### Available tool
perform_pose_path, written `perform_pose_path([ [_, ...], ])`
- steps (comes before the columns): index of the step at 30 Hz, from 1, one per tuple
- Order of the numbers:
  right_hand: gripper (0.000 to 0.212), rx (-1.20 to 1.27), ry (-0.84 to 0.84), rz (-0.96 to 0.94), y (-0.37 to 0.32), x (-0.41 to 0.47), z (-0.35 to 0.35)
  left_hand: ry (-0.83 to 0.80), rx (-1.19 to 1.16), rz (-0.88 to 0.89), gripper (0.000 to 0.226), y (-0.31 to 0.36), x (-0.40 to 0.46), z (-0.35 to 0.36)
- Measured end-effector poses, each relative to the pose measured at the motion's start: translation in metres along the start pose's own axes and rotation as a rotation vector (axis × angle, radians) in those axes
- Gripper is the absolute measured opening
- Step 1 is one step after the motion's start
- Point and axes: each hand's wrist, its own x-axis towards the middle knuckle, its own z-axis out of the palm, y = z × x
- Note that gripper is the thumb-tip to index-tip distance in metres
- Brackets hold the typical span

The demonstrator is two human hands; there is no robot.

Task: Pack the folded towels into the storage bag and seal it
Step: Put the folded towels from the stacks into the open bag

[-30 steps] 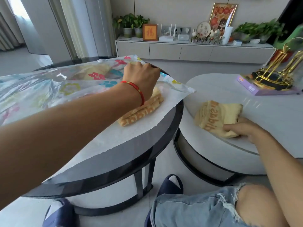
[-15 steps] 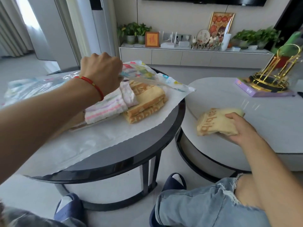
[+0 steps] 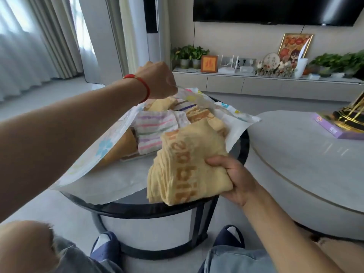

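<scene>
Left hand (image 3: 157, 79) pinches the upper flap of the flowered storage bag (image 3: 102, 146) up on the round table (image 3: 149, 205), while right hand (image 3: 234, 178) grips a folded yellow towel (image 3: 185, 166) at the bag's near opening, striped towel (image 3: 155, 133) inside.

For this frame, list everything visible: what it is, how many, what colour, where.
Storage bag: one, clear with flower print, on the round table, top flap lifted.
Yellow towel: one, orange lettering, held at the bag's mouth.
Striped towel: one, pastel stripes on white, inside the bag.
Other yellow towels: at least two, inside the bag.
Round table: one, dark rim, centre.
Grey table: one, right.
Purple box: one, on the grey table.
Gold rack: one, partly out of frame.
TV: one, black, on the wall.
Potted plants: several, green, on the cabinet.
Left hand: lifting the flap.
Right hand: gripping the yellow towel.
</scene>
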Motion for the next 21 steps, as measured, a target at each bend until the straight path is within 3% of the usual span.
perform_pose_path([
  [5,0.036,0.199,0.058,-0.12,0.019,0.108,0.06,-0.021,0.038,-0.029,0.029,0.003,0.002,-0.011],
  [8,0.04,0.308,0.112,-0.211,0.019,0.143,0.066,-0.025,0.057,-0.039,0.031,0.002,0.003,-0.014],
  [12,0.032,-0.01,0.262,-0.057,0.038,0.149,0.06,-0.008,-0.004,-0.006,0.022,-0.002,-0.001,-0.007],
  [15,0.02,-0.112,0.331,-0.084,0.044,0.148,0.052,0.012,0.014,0.037,0.017,-0.002,-0.006,0.004],
  [19,0.03,-0.103,0.381,-0.095,0.037,0.168,0.066,0.006,0.04,0.061,0.016,0.0,-0.018,0.023],
  [21,0.034,-0.221,0.423,-0.072,0.035,0.177,0.073,0.014,0.059,0.072,0.019,0.001,-0.027,0.033],
])
